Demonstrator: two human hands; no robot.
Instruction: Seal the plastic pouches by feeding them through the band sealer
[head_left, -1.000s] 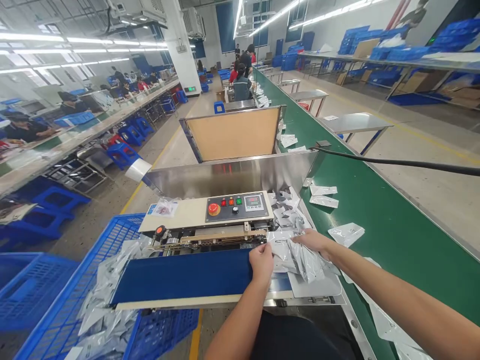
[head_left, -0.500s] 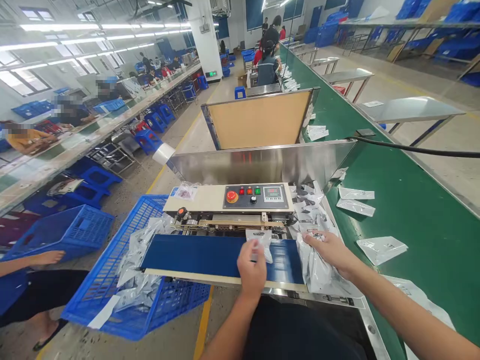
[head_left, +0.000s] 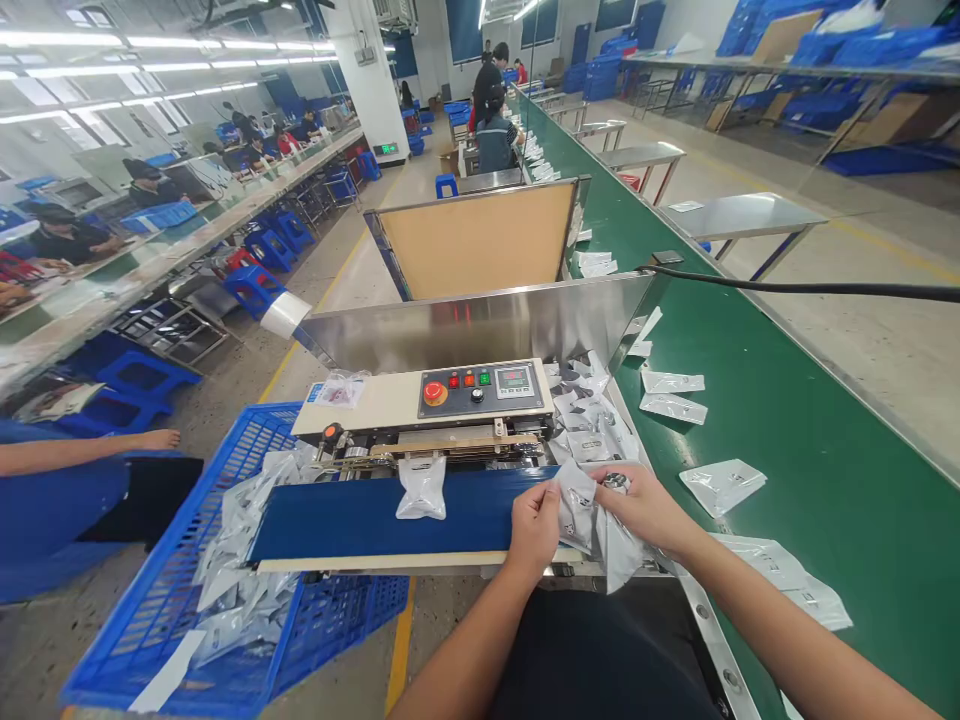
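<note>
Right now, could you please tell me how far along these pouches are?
Looks done: the pouches in the blue crate, and one pouch on the blue belt of the sealer. In hand: a pouch between your left hand and right hand. Left: the heap beside the sealer and those on the green conveyor.

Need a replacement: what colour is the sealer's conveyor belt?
The conveyor belt is dark blue, best seen in the head view.

We look down a long factory hall: strip lights (head_left: pixel 172 42) cross the ceiling at upper left, a white pillar (head_left: pixel 367 80) rises at top centre, blue stools (head_left: pixel 255 290) sit on the grey floor (head_left: pixel 885 340) at left, and steel-topped tables (head_left: pixel 739 214) stand at right below blue crates (head_left: pixel 847 45) on racks at upper right.
</note>
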